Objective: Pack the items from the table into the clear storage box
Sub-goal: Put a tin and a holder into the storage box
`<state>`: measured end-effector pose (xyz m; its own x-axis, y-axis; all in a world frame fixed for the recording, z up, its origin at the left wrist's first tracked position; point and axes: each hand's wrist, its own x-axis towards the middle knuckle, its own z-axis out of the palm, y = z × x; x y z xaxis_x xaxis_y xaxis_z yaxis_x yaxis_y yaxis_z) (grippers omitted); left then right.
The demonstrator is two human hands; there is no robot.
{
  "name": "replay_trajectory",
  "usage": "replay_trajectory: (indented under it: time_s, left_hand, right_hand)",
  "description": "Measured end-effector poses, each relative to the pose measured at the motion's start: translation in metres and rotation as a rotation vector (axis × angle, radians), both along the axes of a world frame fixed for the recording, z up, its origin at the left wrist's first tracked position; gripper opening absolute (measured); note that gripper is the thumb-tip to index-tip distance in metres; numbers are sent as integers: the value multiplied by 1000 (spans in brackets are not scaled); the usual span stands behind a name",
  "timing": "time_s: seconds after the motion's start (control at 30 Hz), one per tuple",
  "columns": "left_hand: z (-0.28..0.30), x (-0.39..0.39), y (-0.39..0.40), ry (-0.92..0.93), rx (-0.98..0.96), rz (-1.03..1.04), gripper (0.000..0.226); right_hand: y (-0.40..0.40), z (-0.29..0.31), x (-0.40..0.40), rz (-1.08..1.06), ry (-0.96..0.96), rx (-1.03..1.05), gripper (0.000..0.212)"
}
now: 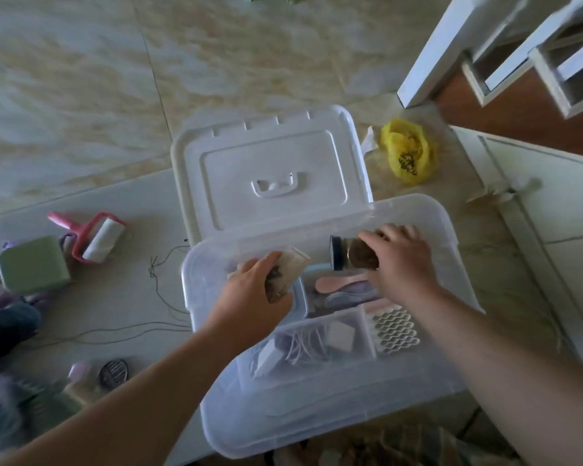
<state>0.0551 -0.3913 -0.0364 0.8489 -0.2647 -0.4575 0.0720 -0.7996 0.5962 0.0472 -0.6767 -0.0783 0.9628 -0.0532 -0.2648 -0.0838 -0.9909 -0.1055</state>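
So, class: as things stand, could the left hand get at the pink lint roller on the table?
Probably not at once: the left hand is already holding a packet over the clear box. The path to the lint roller looks open.

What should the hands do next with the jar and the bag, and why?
Probably lower the jar in the right hand into the clear box. It is over the box, as is the left hand with the bag.

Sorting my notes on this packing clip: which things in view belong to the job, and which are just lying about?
Job: clear plastic storage box; dark-capped brown jar in right hand; pale packet in left hand; pink lint roller; green case.

Lying about: yellow plastic bag; white lid.
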Motion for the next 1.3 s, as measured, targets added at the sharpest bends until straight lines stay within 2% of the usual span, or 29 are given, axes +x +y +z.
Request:
replay_trajectory:
  time_s: [0.1, 0.23, 0.5, 0.6, 0.7, 0.73, 0.87, 0.93, 1.03, 1.1, 1.17, 1.23, 1.3]
  left_hand:
    - [-20, -6, -4, 52, 57, -27, 71]
    - [-35, -10, -15, 60, 134, -107, 70]
    - [-81, 13, -83, 9, 258, -592, 70]
    - [-96, 16, -107, 11, 376, -752, 59]
    - [-95, 16, -116, 83, 366, -727, 46]
    - [-92, 16, -115, 87, 333, -709, 43]
    - [-81, 17, -97, 53, 190, -581, 42]
    - [-72, 19, -84, 3, 154, -546, 52]
    - [-59, 22, -66, -27, 115, -458, 61]
    - [-54, 24, -56, -39, 53, -380, 61]
    - [-50, 26, -49, -84, 33, -326, 57]
    - [-48, 25, -43, -122, 49, -262, 51]
    - [-47, 22, -36, -136, 40, -159, 60]
  right_hand:
    - [8, -24, 10, 51, -41, -43, 64]
    - [8, -44, 5, 38, 26, -144, 63]
    - [-13, -68, 13, 94, 71, -109, 84]
    - [-14, -64, 25, 143, 152, -168, 79]
    - [-8, -56, 30, 175, 240, -190, 55]
    - [-6, -52, 29, 185, 266, -196, 53]
    - [-9, -35, 20, 171, 346, -121, 66]
    - [-8, -22, 17, 118, 337, 36, 68]
    - [2, 5, 12, -3, 210, 365, 62]
    - [17, 20, 6, 52, 223, 529, 54]
    - [32, 20, 2, 166, 237, 534, 47]
    - [43, 13, 3, 213, 189, 457, 51]
    - [50, 4, 9, 206, 123, 422, 55]
